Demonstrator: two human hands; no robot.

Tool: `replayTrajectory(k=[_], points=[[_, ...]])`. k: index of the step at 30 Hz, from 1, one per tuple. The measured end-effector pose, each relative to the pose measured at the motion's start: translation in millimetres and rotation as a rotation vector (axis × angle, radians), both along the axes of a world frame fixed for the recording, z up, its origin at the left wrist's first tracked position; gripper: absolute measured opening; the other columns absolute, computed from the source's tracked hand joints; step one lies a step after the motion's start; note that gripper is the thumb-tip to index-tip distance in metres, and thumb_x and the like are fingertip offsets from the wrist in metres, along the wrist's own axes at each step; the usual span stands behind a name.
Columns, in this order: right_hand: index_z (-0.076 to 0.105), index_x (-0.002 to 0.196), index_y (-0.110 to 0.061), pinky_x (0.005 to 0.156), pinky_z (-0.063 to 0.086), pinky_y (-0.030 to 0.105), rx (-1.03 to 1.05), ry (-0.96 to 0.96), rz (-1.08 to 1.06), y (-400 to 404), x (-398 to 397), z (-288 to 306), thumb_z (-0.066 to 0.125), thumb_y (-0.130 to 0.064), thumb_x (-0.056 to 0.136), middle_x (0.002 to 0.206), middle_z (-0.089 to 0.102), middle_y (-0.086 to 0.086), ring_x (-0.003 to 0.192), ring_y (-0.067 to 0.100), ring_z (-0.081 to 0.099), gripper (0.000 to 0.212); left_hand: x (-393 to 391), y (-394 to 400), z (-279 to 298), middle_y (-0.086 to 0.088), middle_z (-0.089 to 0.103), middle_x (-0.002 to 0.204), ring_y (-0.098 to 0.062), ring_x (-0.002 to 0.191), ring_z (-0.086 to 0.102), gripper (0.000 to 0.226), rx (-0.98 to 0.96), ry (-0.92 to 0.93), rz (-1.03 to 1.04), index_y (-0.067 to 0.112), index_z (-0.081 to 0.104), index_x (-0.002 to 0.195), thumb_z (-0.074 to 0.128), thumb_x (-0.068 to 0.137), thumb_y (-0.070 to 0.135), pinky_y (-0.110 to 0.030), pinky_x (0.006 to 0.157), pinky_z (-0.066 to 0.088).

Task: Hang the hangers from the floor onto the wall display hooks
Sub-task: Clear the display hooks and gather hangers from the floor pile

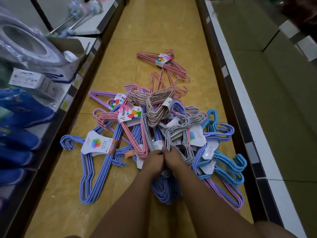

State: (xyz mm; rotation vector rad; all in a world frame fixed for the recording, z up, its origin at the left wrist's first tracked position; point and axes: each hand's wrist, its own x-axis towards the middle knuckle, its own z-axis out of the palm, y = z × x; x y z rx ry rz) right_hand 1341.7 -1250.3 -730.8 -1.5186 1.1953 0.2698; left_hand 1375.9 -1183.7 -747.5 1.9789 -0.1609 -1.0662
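Left hand and right hand, fingers curled, grip grey hangers together. Hanger pile covers floor. No hooks visible; probably just starting.

A heap of bundled hangers is spread on the floor of an aisle, between shelves at 9 o'clock and shelves at 3 o'clock. One bundle is set apart at 12 o'clock. Both hands are placed together at the heap's 6 o'clock edge. Boxes are kept on the 9 o'clock shelves.
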Motion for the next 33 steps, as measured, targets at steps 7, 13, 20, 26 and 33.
replayTrajectory(k=[7,13,20,26,33], points=[[0.053,0.107,0.007,0.039,0.035,0.019,0.306,-0.034,-0.444,2,8,33,0.052,0.000,0.091,0.061,0.048,0.014,0.047,0.020,0.043,0.017,0,8,24,-0.017,0.065,0.064,-0.030,0.055,0.060,0.038,-0.009,-0.171,0.142,0.026,0.063,0.066,0.043,0.081,-0.003,-0.041,0.059,0.053],[0.047,0.133,-0.002,0.089,0.049,0.038,-0.094,0.175,-0.260,6,-9,41,0.056,-0.029,0.092,0.127,0.058,0.018,0.107,0.035,0.059,0.050,4,9,46,-0.012,0.064,0.077,-0.033,0.073,0.062,0.012,0.100,-0.435,0.220,0.022,0.044,0.094,0.040,0.091,0.011,-0.042,0.062,0.048],[0.058,0.123,-0.015,0.085,0.045,0.035,-0.304,0.285,-0.133,-14,-74,136,0.053,-0.027,0.092,0.122,0.062,0.013,0.111,0.034,0.058,0.034,-26,13,142,-0.005,0.058,0.098,-0.027,0.085,0.054,0.025,0.199,-0.420,0.007,0.016,0.052,0.119,0.045,0.096,0.014,-0.032,0.066,0.040],[0.061,0.118,-0.025,0.079,0.045,0.034,-0.386,0.282,-0.071,-29,-90,275,0.051,-0.029,0.091,0.117,0.064,0.007,0.104,0.031,0.060,0.029,-33,-1,272,-0.010,0.035,0.144,-0.031,0.126,0.040,0.055,0.206,-0.426,-0.218,0.017,0.034,0.144,0.046,0.091,0.006,-0.046,0.094,0.044],[0.062,0.119,-0.035,0.099,0.031,0.036,-0.586,0.301,0.232,-25,-79,441,0.051,-0.017,0.084,0.113,0.066,-0.002,0.108,0.022,0.059,0.041,-14,3,440,-0.009,0.016,0.157,-0.031,0.144,0.015,0.072,0.422,-0.610,-0.329,0.020,0.016,0.151,0.055,0.092,0.020,-0.046,0.114,0.025]])
